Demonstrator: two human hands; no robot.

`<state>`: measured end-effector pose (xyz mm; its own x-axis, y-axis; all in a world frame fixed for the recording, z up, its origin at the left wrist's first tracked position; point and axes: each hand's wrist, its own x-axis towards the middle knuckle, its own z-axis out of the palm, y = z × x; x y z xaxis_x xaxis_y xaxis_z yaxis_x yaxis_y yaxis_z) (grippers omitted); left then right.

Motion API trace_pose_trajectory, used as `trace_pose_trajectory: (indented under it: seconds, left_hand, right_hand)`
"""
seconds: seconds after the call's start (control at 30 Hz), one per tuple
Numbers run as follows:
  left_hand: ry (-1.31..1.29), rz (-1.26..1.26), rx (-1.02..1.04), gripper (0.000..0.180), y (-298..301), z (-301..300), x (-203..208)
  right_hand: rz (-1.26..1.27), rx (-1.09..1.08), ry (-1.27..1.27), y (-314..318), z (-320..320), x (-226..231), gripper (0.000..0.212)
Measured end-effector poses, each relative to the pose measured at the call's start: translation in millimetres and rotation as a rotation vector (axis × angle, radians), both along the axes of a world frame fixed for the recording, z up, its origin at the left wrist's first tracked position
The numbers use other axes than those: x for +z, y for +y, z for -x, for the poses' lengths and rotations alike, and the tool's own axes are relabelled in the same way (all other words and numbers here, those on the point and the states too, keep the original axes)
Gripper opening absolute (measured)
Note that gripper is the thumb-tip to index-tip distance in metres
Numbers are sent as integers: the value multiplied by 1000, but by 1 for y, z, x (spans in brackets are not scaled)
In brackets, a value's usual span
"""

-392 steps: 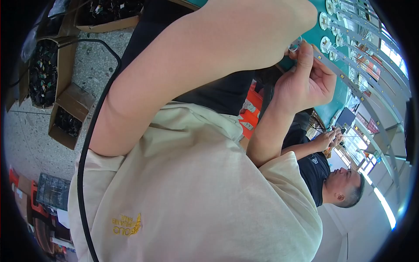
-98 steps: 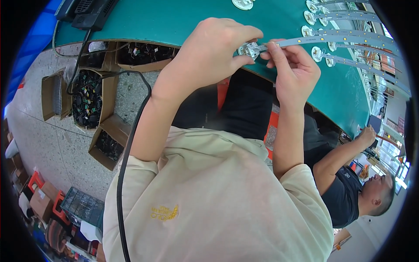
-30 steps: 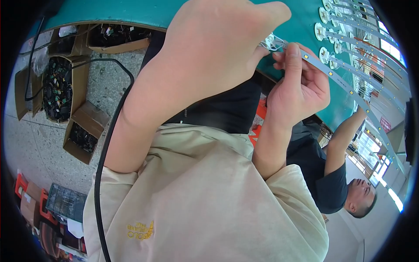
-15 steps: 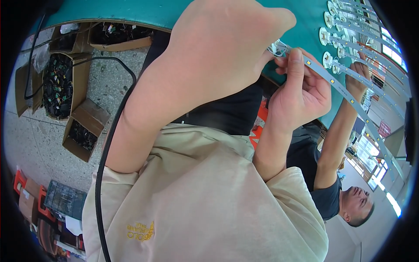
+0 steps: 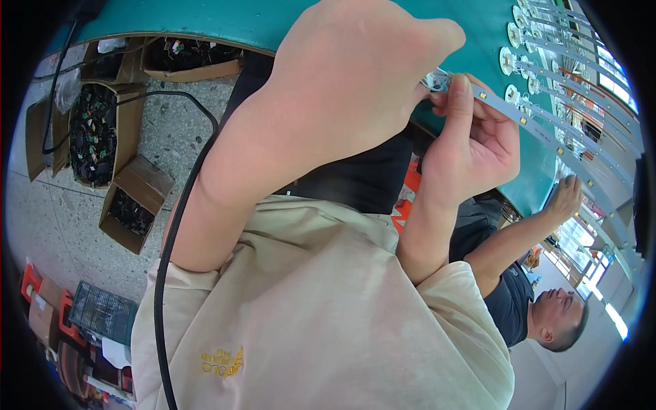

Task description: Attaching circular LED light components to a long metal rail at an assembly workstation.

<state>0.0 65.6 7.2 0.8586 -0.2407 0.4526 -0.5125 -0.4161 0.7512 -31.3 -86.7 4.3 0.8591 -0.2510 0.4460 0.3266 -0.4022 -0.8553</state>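
In the head view, the right hand has its thumb and bent fingers closed in a pinch on the near end of a light strip, which slants down to the right in front of the green desk; the left hand is right by the white wires at that end — its fingers are hidden, so I cannot tell how open they are or whether they grip. The strip looks light, thin and bendy, its small lamps probably easily scratched — best held by its narrow edges near the wired end, without tugging the wires.
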Motion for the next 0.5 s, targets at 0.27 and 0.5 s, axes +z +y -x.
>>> trace_pose_trajectory:
  seconds: [0.27,0.5]
  left_hand:
    - [13,10,7,20,-1,0,-1]
    - [49,8,-34,18,0,-4,5]
  right_hand:
    - [233,66,5,-8,-7,7,11]
    - [298,117,27,-10,-13,14,11]
